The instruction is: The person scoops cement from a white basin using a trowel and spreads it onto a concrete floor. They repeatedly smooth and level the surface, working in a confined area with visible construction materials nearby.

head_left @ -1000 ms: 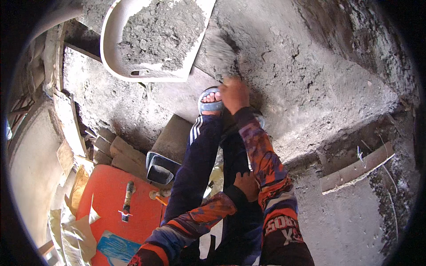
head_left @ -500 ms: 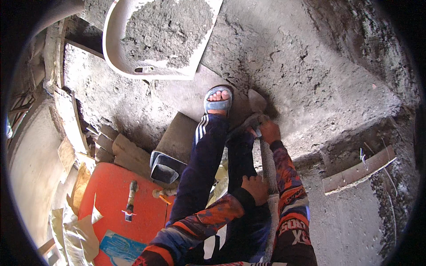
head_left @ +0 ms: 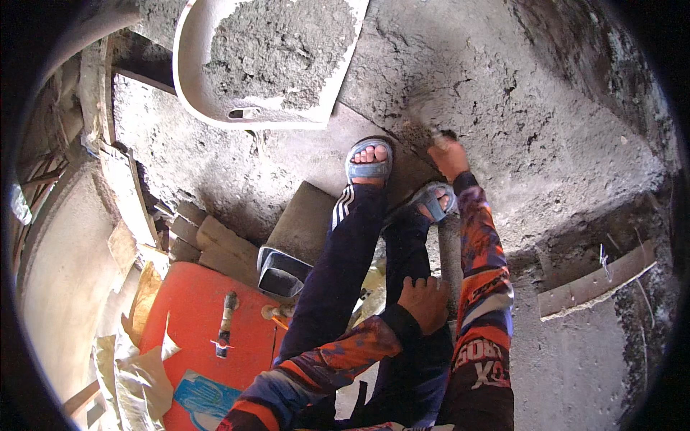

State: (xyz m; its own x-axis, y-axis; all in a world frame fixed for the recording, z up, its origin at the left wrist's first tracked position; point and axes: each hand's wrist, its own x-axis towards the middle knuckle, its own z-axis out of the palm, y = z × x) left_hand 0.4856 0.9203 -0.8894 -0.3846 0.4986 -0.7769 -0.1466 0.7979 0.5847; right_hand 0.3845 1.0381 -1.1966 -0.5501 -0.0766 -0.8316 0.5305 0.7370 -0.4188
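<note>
My right hand (head_left: 448,158) is closed round the handle of a small trowel (head_left: 425,115). The trowel's blade is smeared by motion, over the rough grey mortar (head_left: 474,93) just beyond my feet. My left hand (head_left: 425,304) rests on my right knee. Its fingers are slightly apart and bent over the dark trouser leg, with nothing held. At the upper left lies a white basin-like shell (head_left: 188,92) with an angled right edge. Lumpy grey mortar (head_left: 269,54) fills most of it.
My sandalled feet (head_left: 370,161) stand beside the mortar. Left of my legs are a hollow rectangular tube (head_left: 305,215) and an orange-red panel (head_left: 194,309) with a tap-like fitting (head_left: 227,323) on it. A curved strip (head_left: 600,281) lies at the right, with thin wires by it.
My right hand has moved forward with the trowel, away from my right foot, which shows now. My left hand stays on the knee. The whole view has shifted slightly.
</note>
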